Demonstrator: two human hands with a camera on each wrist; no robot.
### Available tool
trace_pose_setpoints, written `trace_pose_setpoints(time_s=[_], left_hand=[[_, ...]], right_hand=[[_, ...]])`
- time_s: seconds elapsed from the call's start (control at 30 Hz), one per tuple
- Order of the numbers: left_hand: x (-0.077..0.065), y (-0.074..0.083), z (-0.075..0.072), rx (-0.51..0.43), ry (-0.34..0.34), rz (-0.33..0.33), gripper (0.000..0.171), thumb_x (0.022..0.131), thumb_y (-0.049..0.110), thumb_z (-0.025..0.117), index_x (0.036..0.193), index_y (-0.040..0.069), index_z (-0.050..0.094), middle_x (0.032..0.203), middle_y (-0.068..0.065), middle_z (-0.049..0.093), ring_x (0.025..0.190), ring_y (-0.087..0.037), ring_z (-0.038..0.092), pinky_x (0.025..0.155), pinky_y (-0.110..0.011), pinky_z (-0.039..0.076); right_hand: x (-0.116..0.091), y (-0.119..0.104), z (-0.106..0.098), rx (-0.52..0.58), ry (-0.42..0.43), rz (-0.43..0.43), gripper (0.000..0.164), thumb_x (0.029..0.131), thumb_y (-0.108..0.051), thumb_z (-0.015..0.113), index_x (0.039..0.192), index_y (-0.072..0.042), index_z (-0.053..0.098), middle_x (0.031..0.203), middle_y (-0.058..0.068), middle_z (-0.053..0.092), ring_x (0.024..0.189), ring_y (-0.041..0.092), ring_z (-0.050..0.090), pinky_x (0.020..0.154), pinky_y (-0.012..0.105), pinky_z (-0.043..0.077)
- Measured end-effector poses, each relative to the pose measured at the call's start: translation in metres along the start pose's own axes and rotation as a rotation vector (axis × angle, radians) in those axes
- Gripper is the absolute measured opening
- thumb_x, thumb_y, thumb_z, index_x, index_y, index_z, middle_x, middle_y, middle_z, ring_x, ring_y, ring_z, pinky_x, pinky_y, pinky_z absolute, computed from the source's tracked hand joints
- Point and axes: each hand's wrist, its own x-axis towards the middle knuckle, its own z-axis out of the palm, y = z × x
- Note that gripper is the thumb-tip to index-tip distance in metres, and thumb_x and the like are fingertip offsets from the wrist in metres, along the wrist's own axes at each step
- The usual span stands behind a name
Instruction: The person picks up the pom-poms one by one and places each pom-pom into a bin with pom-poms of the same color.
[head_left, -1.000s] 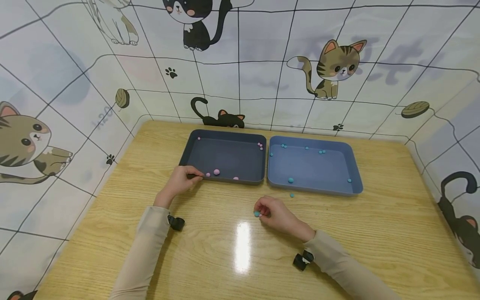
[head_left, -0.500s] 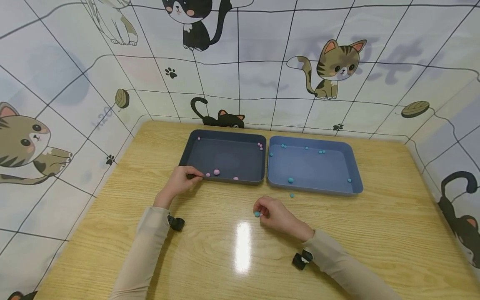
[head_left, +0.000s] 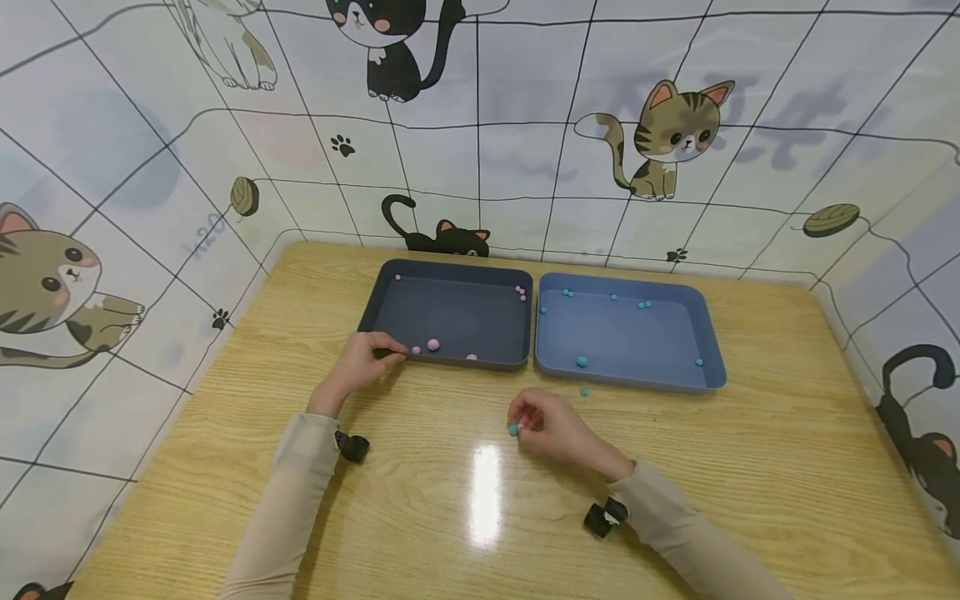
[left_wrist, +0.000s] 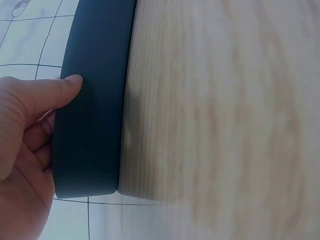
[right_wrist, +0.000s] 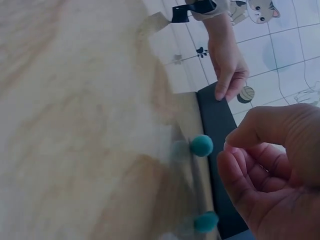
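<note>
My left hand (head_left: 362, 365) grips the front left corner of the dark tray (head_left: 457, 308); in the left wrist view its thumb (left_wrist: 74, 82) presses the tray's outer wall. My right hand (head_left: 551, 427) is above the table in front of the trays. Between its thumb and forefinger it pinches a tiny pale pink ball (right_wrist: 229, 147), mostly covered by the fingertips. A teal ball (head_left: 513, 429) lies on the table just beside those fingertips. Another, smaller-looking teal ball (head_left: 585, 392) sits outside the blue tray (head_left: 630, 333), near its front wall.
Several pink balls, one larger (head_left: 432, 344), lie in the dark tray. The blue tray holds several teal balls, one larger (head_left: 582, 362). Both trays stand side by side on the wooden table (head_left: 420, 500), near a cat-print backdrop (head_left: 517, 167).
The right hand has shifted very slightly and still pinches the pink ball. The left hand, both trays and the loose balls look unmoved.
</note>
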Motion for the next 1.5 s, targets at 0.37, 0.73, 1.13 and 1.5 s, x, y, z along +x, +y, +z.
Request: trace_pose_setpoints(time_s=[0.37,0.73,1.13,1.5], left_hand=[[0.000,0.002,-0.001,0.003,-0.003,-0.006,0.008,0.079,-0.006,0.070,0.085,-0.001,0.074,0.083,-0.012,0.071,0.078,-0.024,0.066,0.072,-0.039,0.054],[-0.001,0.001,0.000,0.012,0.000,0.015,0.009,0.079,-0.005,0.070,0.085,0.000,0.074,0.083,-0.011,0.071,0.077,-0.024,0.066,0.071,-0.039,0.054],[0.000,0.002,-0.002,0.014,0.005,0.040,0.008,0.079,-0.005,0.071,0.085,-0.001,0.074,0.082,-0.011,0.070,0.077,-0.024,0.066,0.071,-0.039,0.054],[0.000,0.001,-0.002,0.013,0.002,0.037,0.008,0.079,-0.005,0.070,0.085,-0.001,0.074,0.083,-0.012,0.071,0.077,-0.025,0.066,0.070,-0.037,0.054]], right_hand=[[0.018,-0.009,-0.021,0.093,0.096,-0.075,0.016,0.080,0.013,0.061,0.095,0.008,0.059,0.091,0.022,0.059,0.077,0.018,0.057,0.067,0.027,0.054],[0.046,-0.017,-0.041,0.171,0.094,-0.021,0.015,0.086,0.008,0.060,0.101,0.008,0.058,0.097,0.024,0.057,0.082,0.018,0.054,0.071,0.025,0.050],[0.083,-0.020,-0.047,0.232,0.162,-0.035,0.016,0.085,0.009,0.059,0.101,0.008,0.059,0.098,0.026,0.056,0.083,0.020,0.054,0.070,0.022,0.050],[0.110,-0.040,-0.051,0.274,0.216,-0.027,0.016,0.084,0.013,0.056,0.100,0.012,0.057,0.096,0.021,0.058,0.083,0.022,0.054,0.071,0.021,0.049]])
